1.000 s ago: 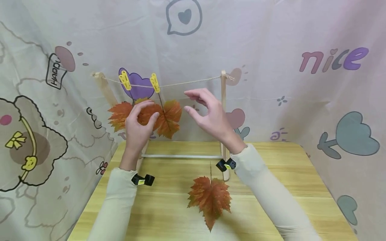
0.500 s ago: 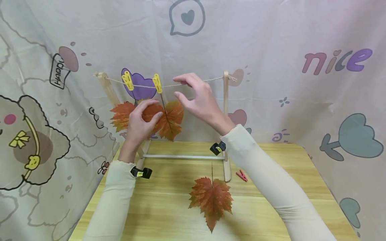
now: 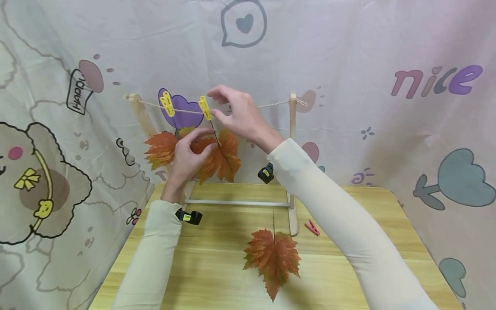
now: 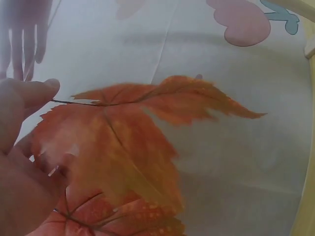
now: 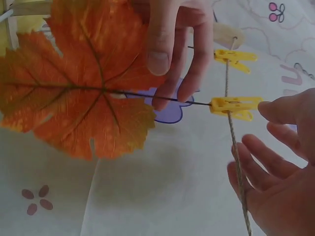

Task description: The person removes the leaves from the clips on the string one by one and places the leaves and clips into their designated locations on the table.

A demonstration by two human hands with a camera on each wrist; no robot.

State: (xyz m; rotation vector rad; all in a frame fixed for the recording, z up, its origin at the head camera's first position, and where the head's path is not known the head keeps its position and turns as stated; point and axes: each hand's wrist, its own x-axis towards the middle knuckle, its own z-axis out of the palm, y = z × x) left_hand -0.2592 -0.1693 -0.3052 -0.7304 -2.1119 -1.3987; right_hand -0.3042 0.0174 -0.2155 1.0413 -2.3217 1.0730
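Two autumn leaves hang by their stems from yellow clothespins on a rope. My right hand (image 3: 240,112) is at the right yellow clothespin (image 3: 205,108); in the right wrist view its thumb lies at the clip's end, while the other fingers are spread behind the rope (image 5: 237,162). My left hand (image 3: 187,160) is below, beside the stem of the right hanging leaf (image 3: 227,157), thumb and fingers apart around the leaf's top edge. The left hanging leaf (image 3: 160,148) is partly behind this hand, under the left yellow clothespin (image 3: 167,103).
The rope runs between two wooden posts (image 3: 292,150), joined low down by a white bar (image 3: 240,203). A loose red-orange leaf (image 3: 272,258) lies on the wooden table (image 3: 217,275), with a red clothespin (image 3: 311,228) to its right. A printed cloth (image 3: 348,142) hangs behind.
My right hand has moved left along the rope to the right yellow clothespin. My left hand has shifted slightly right. The red clothespin on the table has come into sight from behind the right arm.
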